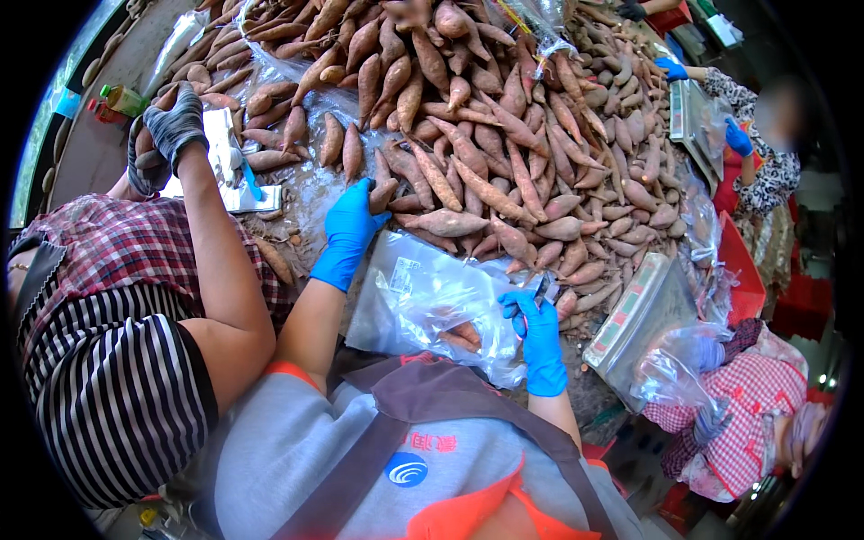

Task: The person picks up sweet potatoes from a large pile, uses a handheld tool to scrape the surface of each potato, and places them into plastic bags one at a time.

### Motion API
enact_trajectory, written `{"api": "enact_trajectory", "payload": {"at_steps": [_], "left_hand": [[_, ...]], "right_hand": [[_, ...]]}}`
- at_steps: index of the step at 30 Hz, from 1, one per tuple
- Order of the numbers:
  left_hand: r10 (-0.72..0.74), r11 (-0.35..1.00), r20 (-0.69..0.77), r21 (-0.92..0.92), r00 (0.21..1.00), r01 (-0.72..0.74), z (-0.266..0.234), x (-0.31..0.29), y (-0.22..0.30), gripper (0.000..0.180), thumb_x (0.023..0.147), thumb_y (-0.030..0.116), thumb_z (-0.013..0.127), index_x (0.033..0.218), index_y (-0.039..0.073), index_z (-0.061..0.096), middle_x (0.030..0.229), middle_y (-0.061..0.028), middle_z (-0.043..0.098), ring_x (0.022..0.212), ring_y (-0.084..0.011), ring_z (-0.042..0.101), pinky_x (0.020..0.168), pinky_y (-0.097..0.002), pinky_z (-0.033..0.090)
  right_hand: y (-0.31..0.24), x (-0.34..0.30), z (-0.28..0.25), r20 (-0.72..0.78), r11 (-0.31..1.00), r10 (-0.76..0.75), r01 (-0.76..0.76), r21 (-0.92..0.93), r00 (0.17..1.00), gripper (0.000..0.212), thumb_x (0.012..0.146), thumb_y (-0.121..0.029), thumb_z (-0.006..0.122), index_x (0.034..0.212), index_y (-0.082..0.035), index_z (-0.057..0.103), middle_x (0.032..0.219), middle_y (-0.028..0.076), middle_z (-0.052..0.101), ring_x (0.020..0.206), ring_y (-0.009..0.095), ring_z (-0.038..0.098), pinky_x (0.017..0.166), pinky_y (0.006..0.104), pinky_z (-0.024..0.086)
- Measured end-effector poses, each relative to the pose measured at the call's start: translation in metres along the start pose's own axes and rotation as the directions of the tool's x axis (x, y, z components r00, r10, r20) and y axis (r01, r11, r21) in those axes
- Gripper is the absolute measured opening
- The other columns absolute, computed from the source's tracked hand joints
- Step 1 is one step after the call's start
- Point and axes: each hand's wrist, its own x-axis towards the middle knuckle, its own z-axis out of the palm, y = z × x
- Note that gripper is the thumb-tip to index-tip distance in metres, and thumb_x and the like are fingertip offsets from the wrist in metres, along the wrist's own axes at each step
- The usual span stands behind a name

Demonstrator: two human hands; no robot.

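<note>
My left hand (351, 229), in a blue glove, is closed on a sweet potato (382, 195) at the near edge of a large heap of sweet potatoes (504, 135). My right hand (537, 337), gloved in blue too, is curled beside a clear plastic bag (414, 279). From its fingers sticks up a small, thin, dark thing (543, 286), too small to name. The bag lies in front of my body with a few sweet potatoes (463, 336) inside.
On my left a co-worker's grey-gloved hands (171, 126) hold sweet potatoes over a scale (256, 200). At right stands another scale (630, 315), near a person in a checked garment (747, 405). Farther right, another blue-gloved person works by a scale (695, 126). Bottles (124, 99) stand far left.
</note>
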Motion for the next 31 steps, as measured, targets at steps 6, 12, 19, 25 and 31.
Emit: {"api": "enact_trajectory", "payload": {"at_steps": [6, 12, 19, 25, 31], "left_hand": [[-0.269, 0.737, 0.244, -0.57, 0.932, 0.362, -0.025, 0.006, -0.004, 0.048, 0.063, 0.021, 0.074, 0.103, 0.0, 0.055, 0.086, -0.0128, 0.062, 0.074, -0.025, 0.061, 0.068, -0.0338, 0.048], [0.079, -0.052, 0.496, -0.864, 0.865, 0.5, -0.051, -0.046, 0.034, 0.066, 0.063, 0.03, 0.071, 0.114, -0.002, 0.044, 0.09, -0.0124, 0.057, 0.077, -0.0226, 0.057, 0.065, -0.0323, 0.047], [0.527, -0.062, 0.646, -0.618, 0.552, 0.783, -0.042, -0.088, 0.122, 0.07, 0.067, 0.029, 0.068, 0.121, -0.004, 0.039, 0.105, -0.0145, 0.054, 0.088, -0.0231, 0.057, 0.078, -0.0336, 0.049], [0.488, 0.252, 0.717, -0.662, 0.498, 0.706, -0.038, -0.1, 0.136, 0.076, 0.062, 0.031, 0.071, 0.123, -0.002, 0.041, 0.113, -0.0148, 0.052, 0.097, -0.0239, 0.055, 0.085, -0.0345, 0.045], [0.44, 0.419, 0.749, -0.66, 0.496, 0.624, -0.041, -0.098, 0.13, 0.071, 0.063, 0.028, 0.071, 0.122, -0.001, 0.044, 0.116, -0.0148, 0.052, 0.101, -0.0242, 0.053, 0.088, -0.0346, 0.043]], "right_hand": [[-0.003, -0.006, -0.001, -0.02, 1.0, -0.014, 0.014, -0.009, 1.0, 0.024, 0.084, -0.021, 0.054, 0.082, 0.001, 0.064, 0.063, 0.002, 0.055, 0.042, 0.002, 0.035, 0.039, 0.0168, 0.022], [-0.003, -0.015, -0.005, 0.003, 0.997, -0.071, 0.071, 0.02, 0.997, 0.023, 0.085, -0.022, 0.053, 0.083, -0.001, 0.065, 0.064, 0.001, 0.056, 0.043, 0.001, 0.034, 0.039, 0.0164, 0.021], [-0.067, -0.015, 0.038, 0.161, 0.857, -0.512, 0.489, 0.166, 0.844, 0.037, 0.086, -0.033, 0.056, 0.112, -0.007, 0.056, 0.074, -0.008, 0.055, 0.051, -0.001, 0.033, 0.044, 0.0144, 0.024], [-0.063, -0.016, 0.028, -0.013, 0.792, -0.611, 0.611, -0.018, 0.792, 0.025, 0.087, -0.027, 0.057, 0.081, -0.003, 0.063, 0.065, -0.004, 0.056, 0.052, 0.004, 0.043, 0.045, 0.0193, 0.034], [-0.057, -0.023, 0.011, 0.016, 0.886, -0.455, 0.455, -0.085, 0.89, 0.026, 0.085, -0.029, 0.06, 0.073, -0.007, 0.063, 0.056, 0.001, 0.055, 0.052, 0.004, 0.047, 0.046, 0.021, 0.038]]}}
